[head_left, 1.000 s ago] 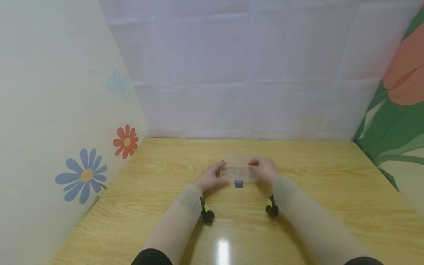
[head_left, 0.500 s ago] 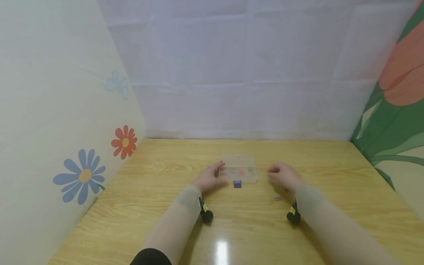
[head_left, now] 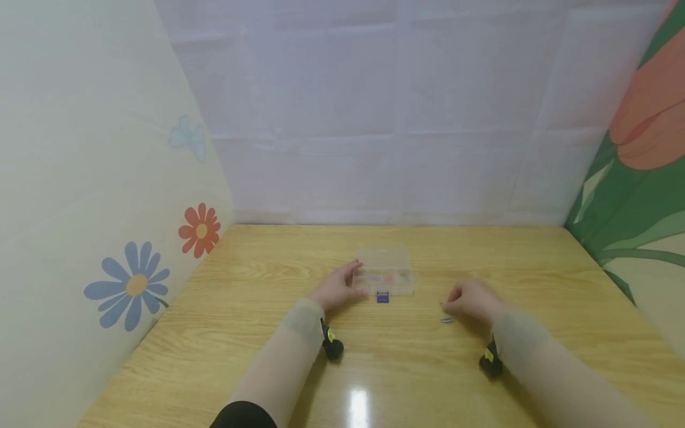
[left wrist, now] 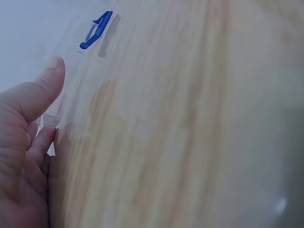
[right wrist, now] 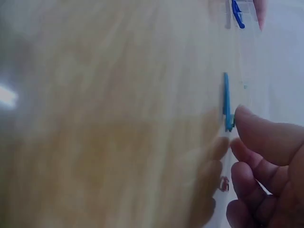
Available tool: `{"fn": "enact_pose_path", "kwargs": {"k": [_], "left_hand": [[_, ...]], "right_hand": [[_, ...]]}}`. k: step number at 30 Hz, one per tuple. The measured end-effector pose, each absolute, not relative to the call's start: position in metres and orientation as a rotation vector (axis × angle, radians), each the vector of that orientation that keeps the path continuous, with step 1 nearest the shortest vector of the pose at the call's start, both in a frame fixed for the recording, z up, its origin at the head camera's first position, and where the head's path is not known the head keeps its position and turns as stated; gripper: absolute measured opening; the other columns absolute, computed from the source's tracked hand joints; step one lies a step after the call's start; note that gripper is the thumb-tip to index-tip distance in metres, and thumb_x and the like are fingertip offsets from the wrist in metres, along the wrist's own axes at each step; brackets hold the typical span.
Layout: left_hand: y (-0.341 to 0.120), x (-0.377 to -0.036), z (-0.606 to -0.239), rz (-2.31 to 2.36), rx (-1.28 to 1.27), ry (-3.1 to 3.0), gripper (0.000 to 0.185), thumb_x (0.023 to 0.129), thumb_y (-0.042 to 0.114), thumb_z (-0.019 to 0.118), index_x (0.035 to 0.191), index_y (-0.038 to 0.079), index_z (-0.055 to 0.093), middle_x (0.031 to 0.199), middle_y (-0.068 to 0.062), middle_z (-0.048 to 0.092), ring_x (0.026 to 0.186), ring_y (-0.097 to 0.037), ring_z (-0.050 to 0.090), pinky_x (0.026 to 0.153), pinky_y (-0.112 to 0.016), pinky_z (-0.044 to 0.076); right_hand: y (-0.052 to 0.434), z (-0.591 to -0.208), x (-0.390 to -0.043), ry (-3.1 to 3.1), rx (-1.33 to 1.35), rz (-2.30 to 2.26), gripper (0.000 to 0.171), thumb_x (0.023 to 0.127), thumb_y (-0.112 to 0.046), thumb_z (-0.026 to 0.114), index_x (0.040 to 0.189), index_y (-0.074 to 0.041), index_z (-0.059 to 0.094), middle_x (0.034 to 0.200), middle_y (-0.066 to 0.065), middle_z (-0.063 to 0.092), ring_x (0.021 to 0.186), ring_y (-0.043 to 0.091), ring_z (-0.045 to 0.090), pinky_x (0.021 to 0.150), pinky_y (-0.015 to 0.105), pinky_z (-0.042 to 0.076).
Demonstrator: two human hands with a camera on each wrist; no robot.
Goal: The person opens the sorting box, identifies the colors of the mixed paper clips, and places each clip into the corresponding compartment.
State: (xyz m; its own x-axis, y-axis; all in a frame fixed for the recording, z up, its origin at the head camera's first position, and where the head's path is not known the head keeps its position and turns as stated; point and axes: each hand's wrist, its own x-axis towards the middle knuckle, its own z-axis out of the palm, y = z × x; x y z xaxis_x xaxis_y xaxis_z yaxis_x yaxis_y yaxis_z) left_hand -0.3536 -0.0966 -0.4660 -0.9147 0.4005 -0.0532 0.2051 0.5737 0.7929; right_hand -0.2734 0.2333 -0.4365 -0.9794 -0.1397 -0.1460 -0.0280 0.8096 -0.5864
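My left hand (head_left: 338, 288) grips the left end of a clear plastic compartment box (head_left: 409, 290), thumb at the front and fingers behind. The lid (head_left: 382, 258) is raised at the back. Small coloured bits, one of them pinkish red (head_left: 388, 279), are in its compartments. A blue latch-like piece (left wrist: 96, 31) stands at the front edge. To the right of the box, my right hand (head_left: 473, 300) is low over the table, its fingertips at a tiny green piece (right wrist: 232, 121). Whether they pinch it is hidden. Beside it lies a thin blue stick-shaped piece (right wrist: 226, 97).
A small reddish-brown piece (right wrist: 224, 184) lies by the curled fingers of the right hand. The wooden table (head_left: 267, 255) meets a pale cloth wall (head_left: 321, 119) at the back. Flower-printed panels (head_left: 136, 285) stand at both sides.
My right hand has left the box's right side, moved right and toward me, and lowered to the small pieces. The left hand keeps its grip on the box.
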Motion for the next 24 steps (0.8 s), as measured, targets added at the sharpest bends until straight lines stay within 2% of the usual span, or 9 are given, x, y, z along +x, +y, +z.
{"fn": "enact_pose_path", "kwargs": {"k": [9, 16, 24], "left_hand": [[-0.097, -0.352, -0.463, 1.266, 0.495, 2.564, 0.080, 0.080, 0.029, 0.079, 0.148, 0.020, 0.038, 0.157, 0.007, 0.024, 0.143, -0.021, 0.024, 0.117, -0.039, 0.018], [-0.097, -0.353, -0.464, 1.256, 0.493, 2.564, 0.080, 0.080, 0.031, 0.079, 0.148, 0.020, 0.038, 0.158, 0.007, 0.023, 0.143, -0.022, 0.024, 0.117, -0.040, 0.018], [-0.097, -0.352, -0.463, 1.260, 0.483, 2.564, 0.080, 0.080, 0.031, 0.079, 0.148, 0.020, 0.039, 0.157, 0.007, 0.024, 0.143, -0.021, 0.024, 0.117, -0.040, 0.018]], "right_hand": [[0.228, -0.439, -0.277, 2.804, -0.106, -0.884, 0.015, 0.081, -0.020, 0.074, 0.089, -0.008, 0.067, 0.089, 0.003, 0.063, 0.083, 0.020, 0.056, 0.075, 0.038, 0.048], [0.224, -0.436, -0.274, 2.802, -0.098, -0.891, 0.010, 0.083, -0.015, 0.072, 0.087, -0.008, 0.065, 0.087, 0.004, 0.062, 0.081, 0.021, 0.054, 0.073, 0.038, 0.047], [0.220, -0.435, -0.273, 2.893, -0.188, -0.725, 0.009, 0.085, -0.017, 0.070, 0.082, -0.012, 0.064, 0.083, 0.000, 0.060, 0.077, 0.019, 0.052, 0.069, 0.038, 0.045]]}}
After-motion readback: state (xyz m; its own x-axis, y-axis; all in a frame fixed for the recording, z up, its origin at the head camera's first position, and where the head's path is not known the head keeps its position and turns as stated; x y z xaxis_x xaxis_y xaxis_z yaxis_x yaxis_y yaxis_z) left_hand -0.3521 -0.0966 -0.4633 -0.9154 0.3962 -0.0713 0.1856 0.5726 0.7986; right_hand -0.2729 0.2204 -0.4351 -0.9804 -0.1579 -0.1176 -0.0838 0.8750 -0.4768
